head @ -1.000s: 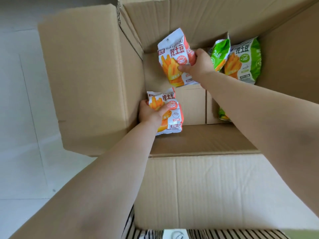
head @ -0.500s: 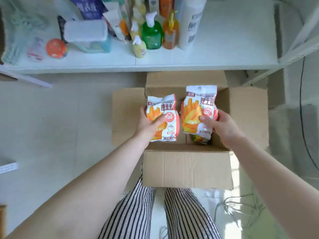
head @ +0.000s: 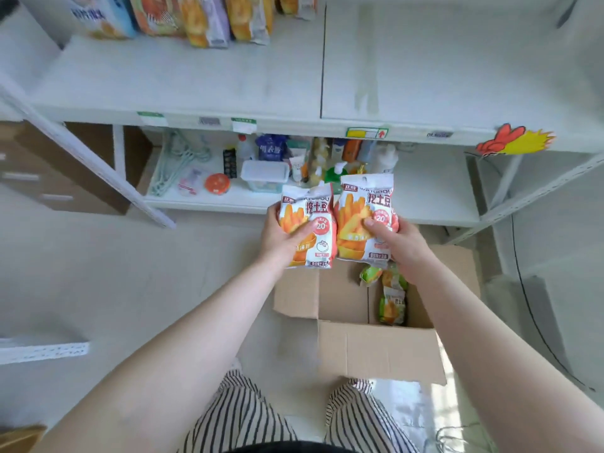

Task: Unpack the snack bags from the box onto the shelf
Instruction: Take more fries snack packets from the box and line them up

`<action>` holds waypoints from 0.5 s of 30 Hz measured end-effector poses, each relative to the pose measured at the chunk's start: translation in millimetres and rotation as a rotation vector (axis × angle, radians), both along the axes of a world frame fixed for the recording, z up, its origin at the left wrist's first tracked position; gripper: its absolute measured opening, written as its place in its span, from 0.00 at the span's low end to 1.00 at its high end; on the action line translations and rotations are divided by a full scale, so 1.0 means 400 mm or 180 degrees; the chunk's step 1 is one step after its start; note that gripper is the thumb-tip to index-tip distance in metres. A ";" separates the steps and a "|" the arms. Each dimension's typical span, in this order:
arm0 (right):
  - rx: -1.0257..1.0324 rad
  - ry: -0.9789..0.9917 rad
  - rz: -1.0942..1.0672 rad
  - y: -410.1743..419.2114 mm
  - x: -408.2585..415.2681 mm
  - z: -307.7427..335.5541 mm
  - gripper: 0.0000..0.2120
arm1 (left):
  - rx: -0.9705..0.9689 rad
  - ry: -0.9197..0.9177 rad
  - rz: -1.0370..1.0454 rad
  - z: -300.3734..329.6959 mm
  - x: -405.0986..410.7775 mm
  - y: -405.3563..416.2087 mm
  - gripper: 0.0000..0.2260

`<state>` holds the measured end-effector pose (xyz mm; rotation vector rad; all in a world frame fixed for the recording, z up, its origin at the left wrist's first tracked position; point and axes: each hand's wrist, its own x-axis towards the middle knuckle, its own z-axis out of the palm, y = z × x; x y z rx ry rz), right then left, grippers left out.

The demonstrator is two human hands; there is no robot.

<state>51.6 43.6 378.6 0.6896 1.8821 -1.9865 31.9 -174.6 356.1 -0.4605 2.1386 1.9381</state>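
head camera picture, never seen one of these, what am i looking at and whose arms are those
The camera sits on a person's head and looks down, so the two bare arms are the wearer's own; the striped trousers at the bottom are theirs too. The left hand grips one orange snack bag and the right hand grips another, side by side above an open box on the floor. A few green bags lie in the box. Ahead is a white shelf with snack packs at its back left. A lower shelf holds bottles and small household things.
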 end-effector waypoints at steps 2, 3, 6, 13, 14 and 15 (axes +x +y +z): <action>0.0015 0.0071 -0.0175 -0.109 0.001 0.027 0.14 | -0.0010 0.0141 0.0011 0.037 -0.006 -0.111 0.29; 0.0018 0.0098 -0.0247 -0.164 0.005 0.037 0.13 | -0.0015 0.0186 0.0020 0.054 -0.010 -0.171 0.28; -0.0008 0.0210 -0.0354 -0.321 -0.004 0.054 0.13 | -0.0108 0.0285 0.0013 0.100 -0.043 -0.342 0.26; -0.0189 0.0265 -0.0307 -0.565 -0.066 0.113 0.13 | -0.0268 0.0517 0.0113 0.171 -0.113 -0.598 0.29; -0.0160 0.0278 -0.0319 -0.577 -0.081 0.120 0.13 | -0.0209 0.0518 0.0121 0.172 -0.128 -0.615 0.29; -0.0127 0.0282 -0.0335 -0.584 -0.097 0.124 0.14 | -0.0168 0.0496 0.0122 0.171 -0.144 -0.630 0.30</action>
